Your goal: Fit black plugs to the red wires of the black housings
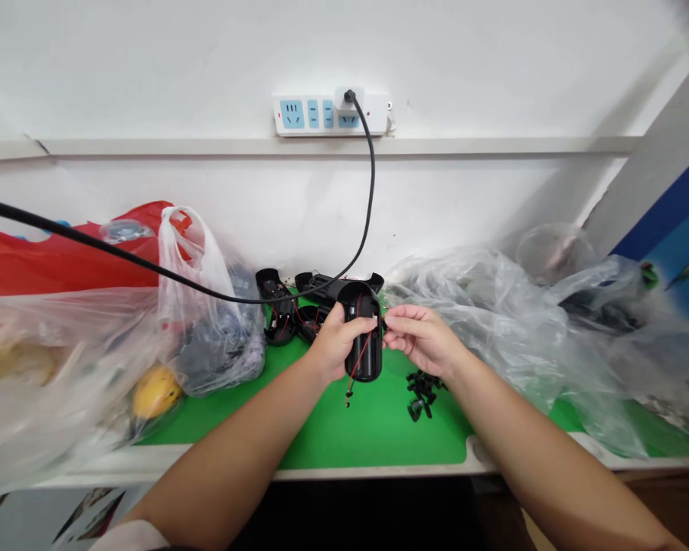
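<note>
A white wall (149,69) rises behind a green surface (373,432). Clear plastic bags (494,329) lie right of the black housing (359,306), and further clear plastic bags (207,321) lie to its left, with a red bag (63,260) beyond them. A power strip (331,113) sits on the wall above the housing, and its black cable (367,191) runs down behind the housing.

The left hand (336,342) holds the housing upright above the surface, its fingers (367,325) clamped around the body. The right hand (422,340) is at the housing's right side, its fingers (393,325) together at the edge; what they pinch cannot be told. Red wires (353,371) hang from the housing. Open black casings (276,306) lie just behind it. Small black parts (422,394) lie to its right. A yellow fruit (156,392) lies well to its left.
</note>
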`<state>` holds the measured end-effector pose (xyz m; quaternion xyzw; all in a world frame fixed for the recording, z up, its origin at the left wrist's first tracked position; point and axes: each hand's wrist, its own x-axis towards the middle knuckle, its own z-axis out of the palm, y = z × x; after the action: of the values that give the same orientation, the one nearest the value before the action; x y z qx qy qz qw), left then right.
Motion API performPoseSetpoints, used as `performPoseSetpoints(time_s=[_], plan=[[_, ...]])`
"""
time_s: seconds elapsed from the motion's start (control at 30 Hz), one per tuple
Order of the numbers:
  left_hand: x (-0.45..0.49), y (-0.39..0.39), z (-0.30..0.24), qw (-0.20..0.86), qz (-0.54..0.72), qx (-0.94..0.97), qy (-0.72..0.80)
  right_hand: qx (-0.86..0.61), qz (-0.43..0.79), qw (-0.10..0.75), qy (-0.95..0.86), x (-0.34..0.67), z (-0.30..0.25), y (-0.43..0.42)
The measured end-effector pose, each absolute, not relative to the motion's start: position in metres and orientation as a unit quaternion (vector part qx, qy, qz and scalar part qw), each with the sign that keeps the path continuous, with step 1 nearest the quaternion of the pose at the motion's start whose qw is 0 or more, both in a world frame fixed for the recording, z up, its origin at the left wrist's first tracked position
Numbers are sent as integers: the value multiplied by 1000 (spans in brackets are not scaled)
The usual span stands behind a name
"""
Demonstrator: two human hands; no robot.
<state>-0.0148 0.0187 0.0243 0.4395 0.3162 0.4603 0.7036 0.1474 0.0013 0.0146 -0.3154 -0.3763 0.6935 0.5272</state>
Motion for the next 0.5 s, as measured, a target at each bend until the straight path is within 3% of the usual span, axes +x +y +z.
performPoseSetpoints(time_s=[0.5], plan=[[-16,25,16,573,496,558,338,-379,660,533,-369,143,15,-2]])
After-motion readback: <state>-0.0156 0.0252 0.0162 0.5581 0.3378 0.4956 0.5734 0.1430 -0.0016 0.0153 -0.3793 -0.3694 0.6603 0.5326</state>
